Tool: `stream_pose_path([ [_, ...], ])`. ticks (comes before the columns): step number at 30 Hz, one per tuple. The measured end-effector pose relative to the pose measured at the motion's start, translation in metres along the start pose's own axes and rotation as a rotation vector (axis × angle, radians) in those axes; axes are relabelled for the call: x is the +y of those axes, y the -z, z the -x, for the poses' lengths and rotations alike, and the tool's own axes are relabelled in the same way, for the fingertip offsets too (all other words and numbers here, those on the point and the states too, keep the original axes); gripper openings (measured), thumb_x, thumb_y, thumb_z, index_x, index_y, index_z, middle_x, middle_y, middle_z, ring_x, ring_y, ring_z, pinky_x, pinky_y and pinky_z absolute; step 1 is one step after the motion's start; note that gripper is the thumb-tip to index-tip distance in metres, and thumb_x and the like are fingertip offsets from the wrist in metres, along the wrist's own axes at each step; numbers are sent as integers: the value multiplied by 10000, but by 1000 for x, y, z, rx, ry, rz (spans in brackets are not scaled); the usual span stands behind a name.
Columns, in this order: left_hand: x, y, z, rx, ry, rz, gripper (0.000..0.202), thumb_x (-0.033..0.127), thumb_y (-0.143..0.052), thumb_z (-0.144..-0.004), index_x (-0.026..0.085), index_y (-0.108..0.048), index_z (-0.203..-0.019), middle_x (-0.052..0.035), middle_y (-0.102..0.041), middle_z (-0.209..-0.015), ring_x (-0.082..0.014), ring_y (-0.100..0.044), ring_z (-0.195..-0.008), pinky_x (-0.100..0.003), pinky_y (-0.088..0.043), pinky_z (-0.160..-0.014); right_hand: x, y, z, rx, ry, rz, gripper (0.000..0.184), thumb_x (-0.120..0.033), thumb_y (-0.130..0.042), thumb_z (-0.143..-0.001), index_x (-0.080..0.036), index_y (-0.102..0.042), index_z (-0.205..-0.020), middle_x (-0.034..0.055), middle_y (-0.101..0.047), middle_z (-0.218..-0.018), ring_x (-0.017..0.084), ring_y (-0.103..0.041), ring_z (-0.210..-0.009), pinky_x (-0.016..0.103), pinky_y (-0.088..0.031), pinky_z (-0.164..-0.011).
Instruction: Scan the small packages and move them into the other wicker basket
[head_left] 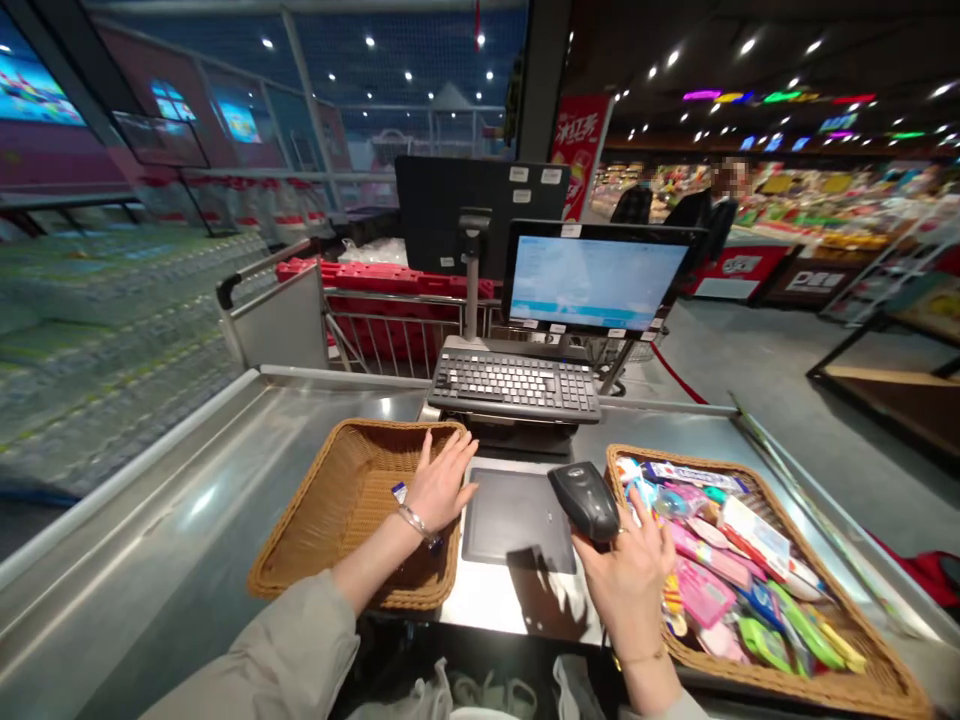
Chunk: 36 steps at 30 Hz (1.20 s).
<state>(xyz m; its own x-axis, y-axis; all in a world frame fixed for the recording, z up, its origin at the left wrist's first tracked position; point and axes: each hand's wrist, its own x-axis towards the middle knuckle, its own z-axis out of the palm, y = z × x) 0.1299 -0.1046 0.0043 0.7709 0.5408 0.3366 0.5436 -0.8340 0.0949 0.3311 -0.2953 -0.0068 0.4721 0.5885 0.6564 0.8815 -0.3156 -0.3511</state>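
My left hand (442, 480), fingers spread, is over the right side of a brown wicker basket (300, 510). Partly hidden under that wrist, a small blue-and-white item (399, 492) lies in the basket; its kind is unclear. My right hand (634, 570) is closed around a black handheld barcode scanner (585, 498), raised above the counter, its shadow falling beneath. Beside that hand, a second wicker basket (772, 672) is filled with several packaged goods, among them a blue-and-white box (694, 475), a pink package (705, 592) and a green package (806, 625).
A dark flat pad (514, 520) is set into the metal counter (217, 480) between the baskets. Behind it stand a keyboard (517, 382), a lit monitor (596, 280) and a second screen's back (435, 210). Beyond are a shopping cart (390, 325) and people (697, 210).
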Motion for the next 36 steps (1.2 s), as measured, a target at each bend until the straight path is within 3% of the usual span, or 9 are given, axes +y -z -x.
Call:
stream_pose_path([
  [10, -54, -2, 49, -122, 84, -11, 547, 285, -512, -896, 171, -375, -1414, -134, -424, -1474, -255, -329, -1402, -609, 11, -1158, -36, -34, 8, -93, 101, -76, 216, -394, -578, -773, -194, -648, -818, 62, -716, -997, 316, -501, -1219, 554, -194, -1075],
  [20, -113, -24, 91, -283, 155, -3, 555, 253, -539, -865, 224, -400, -1401, -135, -436, -1465, -259, -364, -1382, -618, 70, -1131, -55, -58, 18, -190, 116, -126, 220, -412, -555, -773, -208, -631, -743, 73, -715, -983, 317, -486, -1231, 560, -196, -1053],
  [30, -165, -68, 86, -475, 154, -50, 606, 199, -732, -724, 228, -518, -1290, -156, -527, -1386, -316, -460, -1308, -674, 66, -1088, -58, -69, 16, -202, 136, -100, 250, -433, -535, -790, -210, -640, -748, 75, -719, -954, 315, -497, -1223, 559, -223, -1042],
  [36, -183, -94, 78, -509, 98, -61, 484, 242, -768, -694, 284, -610, -1149, -101, -604, -1299, -290, -527, -1237, -669, 67, -1084, -51, -74, 18, -216, 138, -66, 260, -429, -534, -801, -198, -652, -790, 90, -713, -1002, 309, -493, -1228, 571, -209, -1053],
])
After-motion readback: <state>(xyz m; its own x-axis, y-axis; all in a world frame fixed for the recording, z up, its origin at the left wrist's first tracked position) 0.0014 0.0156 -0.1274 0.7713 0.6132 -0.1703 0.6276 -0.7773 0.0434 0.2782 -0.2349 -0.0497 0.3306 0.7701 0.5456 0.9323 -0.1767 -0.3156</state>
